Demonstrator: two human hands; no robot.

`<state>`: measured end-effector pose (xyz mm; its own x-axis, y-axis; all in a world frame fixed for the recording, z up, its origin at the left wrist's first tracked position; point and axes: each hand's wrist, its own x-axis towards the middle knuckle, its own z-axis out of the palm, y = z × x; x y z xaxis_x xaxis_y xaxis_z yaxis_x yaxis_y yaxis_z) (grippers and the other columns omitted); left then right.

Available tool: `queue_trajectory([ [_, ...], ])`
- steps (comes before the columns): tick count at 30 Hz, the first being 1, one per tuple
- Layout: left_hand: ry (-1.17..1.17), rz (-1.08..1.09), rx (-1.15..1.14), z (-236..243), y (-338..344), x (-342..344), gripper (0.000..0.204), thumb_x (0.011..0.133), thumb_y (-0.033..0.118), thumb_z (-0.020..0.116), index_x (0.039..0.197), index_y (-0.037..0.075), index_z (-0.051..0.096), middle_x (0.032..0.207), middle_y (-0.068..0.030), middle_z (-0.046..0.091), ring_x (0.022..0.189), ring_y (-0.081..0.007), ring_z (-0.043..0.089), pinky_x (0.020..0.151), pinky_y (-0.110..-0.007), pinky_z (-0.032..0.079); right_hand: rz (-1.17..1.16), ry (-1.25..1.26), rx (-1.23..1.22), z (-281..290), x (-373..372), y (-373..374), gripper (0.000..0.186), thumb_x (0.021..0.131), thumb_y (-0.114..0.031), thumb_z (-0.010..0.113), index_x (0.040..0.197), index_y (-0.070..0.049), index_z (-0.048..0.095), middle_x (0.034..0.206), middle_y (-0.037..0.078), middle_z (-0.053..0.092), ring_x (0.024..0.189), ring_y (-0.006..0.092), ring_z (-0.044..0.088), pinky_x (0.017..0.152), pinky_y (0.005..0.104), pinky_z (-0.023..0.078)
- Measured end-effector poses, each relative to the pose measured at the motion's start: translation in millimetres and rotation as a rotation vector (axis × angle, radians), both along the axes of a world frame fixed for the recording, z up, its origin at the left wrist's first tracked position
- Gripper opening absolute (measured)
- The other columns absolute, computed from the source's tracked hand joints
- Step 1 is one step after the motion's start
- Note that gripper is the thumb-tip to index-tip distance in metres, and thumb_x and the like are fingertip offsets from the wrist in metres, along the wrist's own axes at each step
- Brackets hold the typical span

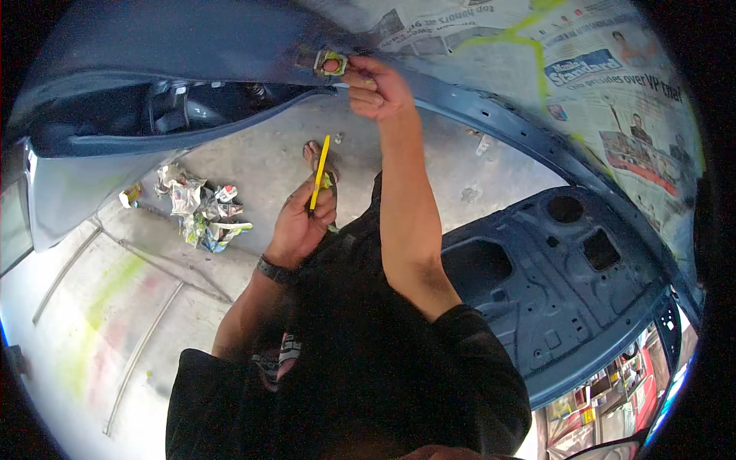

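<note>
On the grey concrete floor (261, 176), a crumpled newspaper heap (203, 205) lies left of the left hand (303, 222), which grips a slim yellow tool (320, 175); at a yellow-green-edged patch (331, 64) on blue car bodywork (192, 38), the outstretched right hand (383, 88) bunches its fingers, hold unclear; text-covered newspaper sheets (613, 84) spread rightmost.

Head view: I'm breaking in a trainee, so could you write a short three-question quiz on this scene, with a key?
1. Which hand holds the slim yellow tool?
2. True or false: crumpled paper lies on the floor.
3. The right hand is nearest to:
A) the dark wristband
B) the small squarish piece at the blue panel
C) the crumpled paper

Key:
1. The left hand.
2. True.
3. B
</note>
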<state>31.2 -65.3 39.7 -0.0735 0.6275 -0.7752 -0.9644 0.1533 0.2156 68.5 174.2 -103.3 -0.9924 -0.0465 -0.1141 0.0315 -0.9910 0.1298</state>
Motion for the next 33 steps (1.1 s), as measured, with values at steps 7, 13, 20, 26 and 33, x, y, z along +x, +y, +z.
queue_trajectory([
  [7,0.023,-0.034,-0.014,5,8,-1,0.017,0.098,0.029,0.048,0.096,0.012,0.048,0.071,0.0049,0.037,0.060,-0.0063,0.033,0.054,-0.022,0.029,-0.061,0.148,-0.134,-12,-9,-12,0.031,0.099,-0.024,0.037,0.111,-0.001,0.053,0.049,-0.006,0.037,0.032,0.0080,0.030,0.033,0.0245,0.026],
  [13,0.012,-0.023,-0.059,10,11,-2,0.017,0.098,0.029,0.049,0.095,0.012,0.049,0.071,0.0045,0.038,0.060,-0.0064,0.033,0.055,-0.022,0.030,-0.041,-0.084,-0.104,-4,-12,-10,0.021,0.094,-0.022,0.047,0.077,-0.010,0.049,0.051,-0.005,0.036,0.039,0.0084,0.034,0.036,0.0249,0.027],
  [20,0.006,0.008,-0.073,9,9,-2,0.017,0.098,0.028,0.049,0.095,0.011,0.049,0.071,0.0040,0.038,0.061,-0.0066,0.034,0.055,-0.022,0.030,-0.245,-0.415,0.448,18,-8,-10,0.014,0.095,-0.014,0.051,0.094,-0.002,0.057,0.063,0.003,0.050,0.051,0.0140,0.051,0.045,0.0271,0.041],
  [26,0.006,-0.020,-0.086,6,10,2,0.018,0.099,0.027,0.048,0.095,0.010,0.049,0.071,0.0035,0.038,0.060,-0.0067,0.033,0.053,-0.022,0.029,-0.648,-0.615,0.995,0,-14,-51,0.023,0.090,-0.008,0.061,0.110,0.001,0.058,0.082,0.007,0.061,0.068,0.0175,0.062,0.064,0.0319,0.053],
  [33,0.151,-0.071,-0.124,8,-2,3,0.019,0.099,0.027,0.047,0.096,0.008,0.051,0.071,0.0022,0.041,0.060,-0.0075,0.036,0.052,-0.023,0.030,-1.003,-1.088,1.771,-2,-32,-74,0.025,0.085,-0.007,0.065,0.108,0.002,0.060,0.089,0.008,0.060,0.074,0.0141,0.060,0.066,0.0280,0.051],
])
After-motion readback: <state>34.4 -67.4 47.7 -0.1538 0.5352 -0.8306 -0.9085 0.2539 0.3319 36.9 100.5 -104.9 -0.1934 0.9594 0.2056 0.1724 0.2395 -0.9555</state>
